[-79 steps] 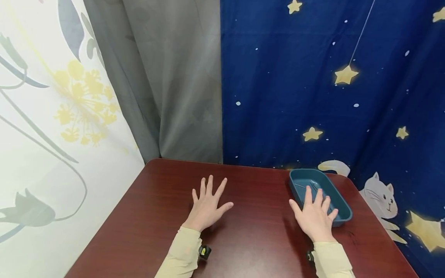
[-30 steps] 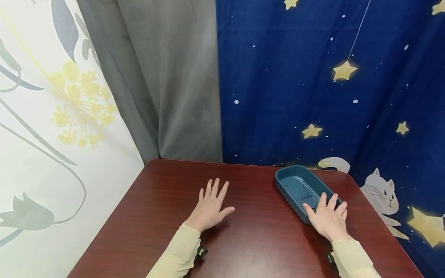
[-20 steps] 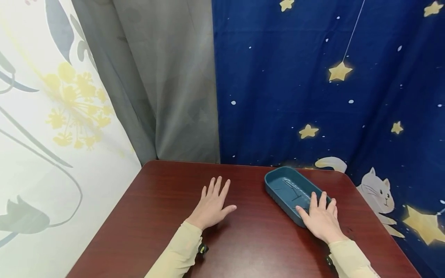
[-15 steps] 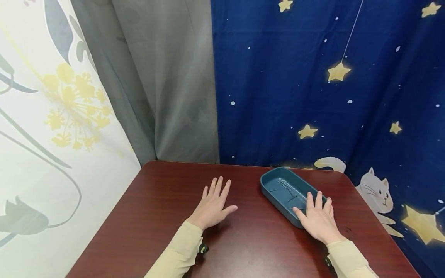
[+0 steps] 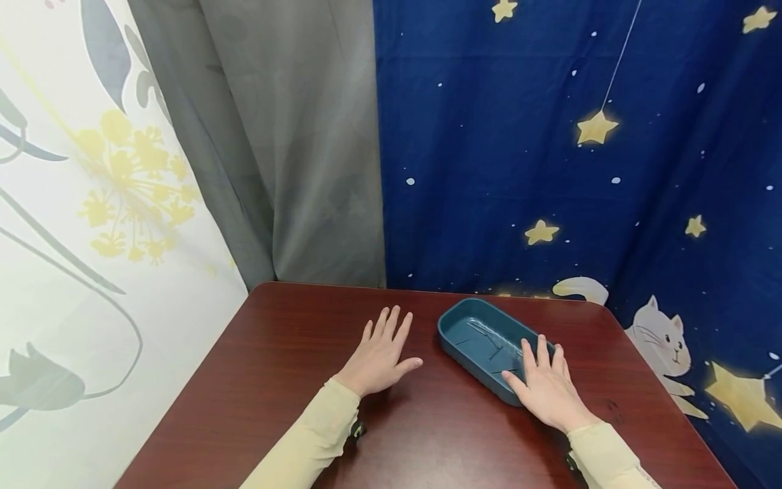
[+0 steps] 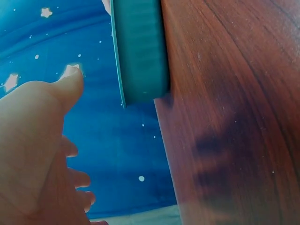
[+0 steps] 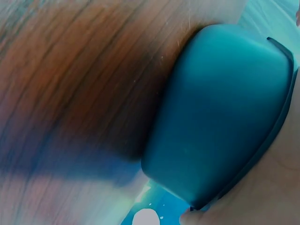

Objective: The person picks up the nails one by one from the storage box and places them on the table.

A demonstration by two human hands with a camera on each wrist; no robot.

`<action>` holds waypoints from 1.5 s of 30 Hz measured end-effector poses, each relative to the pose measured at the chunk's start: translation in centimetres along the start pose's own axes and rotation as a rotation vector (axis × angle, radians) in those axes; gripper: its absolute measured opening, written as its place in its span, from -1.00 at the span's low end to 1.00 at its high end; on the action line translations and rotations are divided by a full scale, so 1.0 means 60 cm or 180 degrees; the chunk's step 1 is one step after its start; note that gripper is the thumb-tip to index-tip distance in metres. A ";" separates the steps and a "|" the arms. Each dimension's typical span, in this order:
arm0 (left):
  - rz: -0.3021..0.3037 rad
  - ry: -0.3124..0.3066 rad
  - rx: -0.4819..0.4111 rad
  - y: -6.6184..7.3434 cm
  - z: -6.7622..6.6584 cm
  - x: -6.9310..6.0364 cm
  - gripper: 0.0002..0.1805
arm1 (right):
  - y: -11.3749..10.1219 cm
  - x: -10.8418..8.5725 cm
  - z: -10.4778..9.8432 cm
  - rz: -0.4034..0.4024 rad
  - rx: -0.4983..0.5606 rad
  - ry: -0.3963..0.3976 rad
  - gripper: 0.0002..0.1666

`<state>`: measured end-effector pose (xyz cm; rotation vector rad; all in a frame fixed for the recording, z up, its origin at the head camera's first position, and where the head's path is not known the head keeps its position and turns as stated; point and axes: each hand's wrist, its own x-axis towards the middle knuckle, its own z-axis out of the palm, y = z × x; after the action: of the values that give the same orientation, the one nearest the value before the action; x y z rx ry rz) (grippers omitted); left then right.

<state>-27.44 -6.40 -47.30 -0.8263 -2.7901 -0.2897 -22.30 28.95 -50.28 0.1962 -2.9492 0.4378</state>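
A blue-green oblong tray point(image 5: 467, 367) lies on the table, right of centre in the head view, with several thin dark stick-like pieces point(image 5: 495, 353) inside. My right hand point(image 5: 546, 394) rests over the tray's near right end, fingers extended across the rim and thumb spread on the near side. In the right wrist view that hand point(image 7: 267, 187) lies along the rim of the tray point(image 7: 215, 112). Left of the tray, apart from it, my left hand point(image 5: 375, 356) hovers above the table with its fingers spread. The left wrist view shows the tray's ribbed side point(image 6: 140, 51) beyond the left thumb.
The dark red wooden table point(image 5: 293, 353) has rounded far corners. Behind it hang a grey curtain point(image 5: 324, 170) and a blue starry curtain point(image 5: 476, 149). A white patterned curtain point(image 5: 183, 305) borders the left side.
The tray has slid left and slightly nearer, together with my right hand at its end. My left hand has shifted a little right, staying spread.
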 end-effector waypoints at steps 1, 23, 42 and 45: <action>0.0002 -0.0011 0.0017 0.000 0.000 0.001 0.00 | -0.001 0.000 0.001 -0.0031 -0.0006 -0.0005 0.14; -0.0024 -0.0176 -0.0229 -0.007 0.006 0.002 0.03 | -0.026 0.024 0.016 -0.0630 -0.0114 -0.0253 0.02; -0.0068 -0.0253 -0.0470 -0.027 0.028 0.003 0.10 | -0.040 0.062 0.025 -0.0980 -0.0057 -0.0419 -0.03; -0.0061 -0.0282 -0.0477 -0.030 0.029 0.000 0.11 | -0.042 0.067 0.027 -0.1062 -0.0056 -0.0404 -0.04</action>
<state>-28.72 -7.43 -49.19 -0.8656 -2.8880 -0.4819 -26.07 25.66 -50.42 0.7249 -2.9559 0.3627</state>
